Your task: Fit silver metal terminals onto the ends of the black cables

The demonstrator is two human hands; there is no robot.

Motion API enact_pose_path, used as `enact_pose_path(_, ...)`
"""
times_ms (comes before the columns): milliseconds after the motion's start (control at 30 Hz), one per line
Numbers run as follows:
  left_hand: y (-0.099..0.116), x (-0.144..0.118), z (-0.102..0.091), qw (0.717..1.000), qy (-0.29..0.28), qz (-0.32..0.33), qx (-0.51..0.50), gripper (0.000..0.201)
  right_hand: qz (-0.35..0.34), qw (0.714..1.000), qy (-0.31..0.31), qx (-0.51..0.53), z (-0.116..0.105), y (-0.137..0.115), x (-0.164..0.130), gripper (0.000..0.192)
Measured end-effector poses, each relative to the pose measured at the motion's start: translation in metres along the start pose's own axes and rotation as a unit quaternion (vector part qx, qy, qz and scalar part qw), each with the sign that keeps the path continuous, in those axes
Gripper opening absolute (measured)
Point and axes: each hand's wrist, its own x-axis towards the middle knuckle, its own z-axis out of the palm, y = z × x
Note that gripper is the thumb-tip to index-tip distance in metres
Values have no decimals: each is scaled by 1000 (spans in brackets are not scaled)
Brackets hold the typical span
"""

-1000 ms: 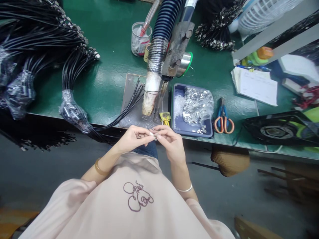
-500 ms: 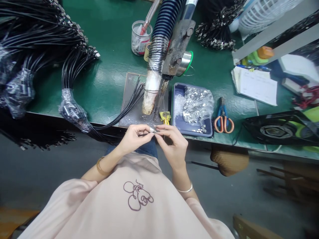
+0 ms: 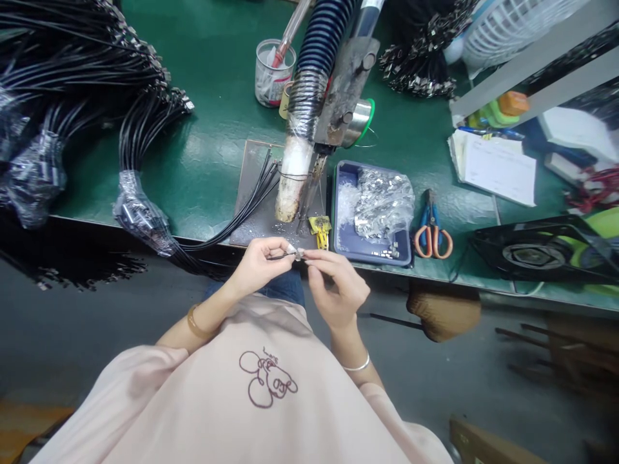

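Lowered slightly, both hands pinch the metal clip (image 3: 299,255) (fingertips meeting).

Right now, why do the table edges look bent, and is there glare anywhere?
Head view: a wide lens bows the green table at its edges. Overhead light makes pale sheen on the table and sparkle on the bag of metal clips. The left hand and right hand are sharp; the small part they pinch is too tiny to make out.

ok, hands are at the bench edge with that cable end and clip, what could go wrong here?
1. The clip is tiny and pinched over the bench edge, off the table; a slip likely drops it to the floor.
2. The soldering tip sits just beyond both hands; left hand or right hand could brush it.
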Motion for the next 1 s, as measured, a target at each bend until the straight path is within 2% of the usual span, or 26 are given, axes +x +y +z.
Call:
enact_pose_path(100,3,0,-1,1000,-1,4,-5,23,-28,999,-19,-15,4,0,-1,19)
enact_pose_path(233,3,0,-5,1000,11,7,-16,26,56,998,21,9,6,7,-2,15)
enact_pose_path(333,0,1,-7,1000,16,8,-6,28,98,995,22,28,7,10,-2,13)
enact_pose_path(667,-3,6,-6,1000,18,13,-2,26,-2,1000,-6,2,8,16,-2,17)
enact_pose_path(1000,-3,15,-5,999,43,11,4,20,-11,999,21,-43,18,20,1,18)
